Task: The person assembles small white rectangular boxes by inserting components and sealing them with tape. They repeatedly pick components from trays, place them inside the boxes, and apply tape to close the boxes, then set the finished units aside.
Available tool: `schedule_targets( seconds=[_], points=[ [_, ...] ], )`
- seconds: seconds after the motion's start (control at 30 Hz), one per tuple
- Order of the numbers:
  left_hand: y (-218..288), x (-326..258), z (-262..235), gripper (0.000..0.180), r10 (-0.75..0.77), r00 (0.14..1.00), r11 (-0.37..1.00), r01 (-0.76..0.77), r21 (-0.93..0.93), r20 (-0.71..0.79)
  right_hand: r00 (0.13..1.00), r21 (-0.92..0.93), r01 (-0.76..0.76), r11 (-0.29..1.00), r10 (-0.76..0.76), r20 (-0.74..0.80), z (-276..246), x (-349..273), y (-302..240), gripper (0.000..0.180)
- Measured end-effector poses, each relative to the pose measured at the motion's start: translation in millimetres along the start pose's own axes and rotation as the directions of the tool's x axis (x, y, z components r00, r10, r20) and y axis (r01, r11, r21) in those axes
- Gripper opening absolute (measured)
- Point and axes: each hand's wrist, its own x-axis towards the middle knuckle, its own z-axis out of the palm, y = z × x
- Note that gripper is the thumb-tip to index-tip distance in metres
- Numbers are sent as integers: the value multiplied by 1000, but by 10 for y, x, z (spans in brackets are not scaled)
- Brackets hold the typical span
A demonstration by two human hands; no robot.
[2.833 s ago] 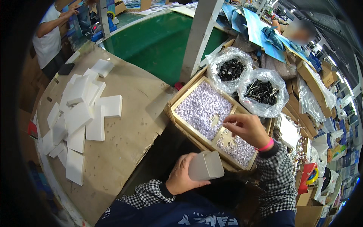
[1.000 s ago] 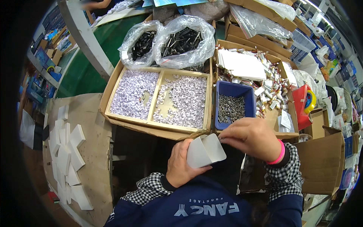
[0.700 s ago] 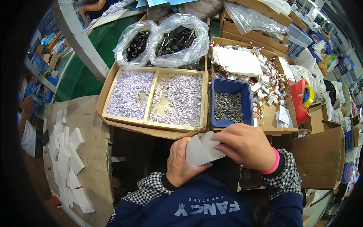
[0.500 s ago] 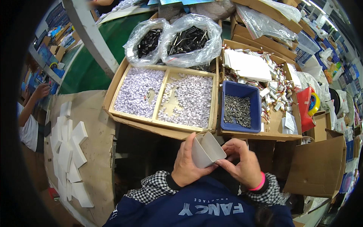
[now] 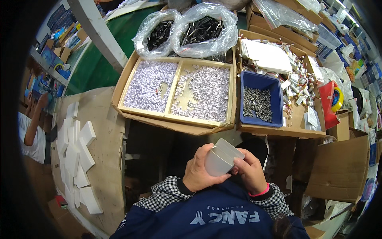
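A small pale grey, open-topped box (image 5: pixel 218 164) is tilted between my hands, in front of my chest. My left hand (image 5: pixel 199 171) wraps round its left side and bottom, thumb up along the edge. My right hand (image 5: pixel 250 169) pinches the right edge, its thumb on a thin rounded panel (image 5: pixel 231 149) of the same colour at the box's mouth. Whether that panel is part of the box or a separate piece, I cannot tell. The fingertips of my right hand are partly hidden behind it.
Ahead stands a wooden two-part tray (image 5: pixel 178 89) of small white pieces, with bags of black parts (image 5: pixel 203 32) behind. Right of it are a blue bin (image 5: pixel 261 77) of metal screws and a carton of wired parts (image 5: pixel 296 85). White boxes (image 5: pixel 73 159) lie on the left table; another person works beyond.
The box has turned in my hands, and the thin panel now shows at its mouth. My right hand has moved slightly left, its thumb now on the panel. The view has shifted a little.
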Motion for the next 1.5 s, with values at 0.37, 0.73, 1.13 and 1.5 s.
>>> schedule_targets(
  seconds=[0.37,0.73,1.13,1.5],
  points=[
    [-480,-759,248,35,-176,984,644,136,-753,27,947,168,-318,933,305,101,-318,74,713,32],
    [-575,-696,148,82,-131,774,-106,611,-785,620,982,-106,-1,994,-19,-189,26,-14,941,16],
    [-621,-596,177,72,-235,705,-109,665,-739,669,995,-181,78,980,-88,-50,-138,-18,954,20],
    [-686,-596,173,89,-49,649,46,761,-647,760,961,-283,155,947,-78,265,-276,-92,776,27]
  ],
)
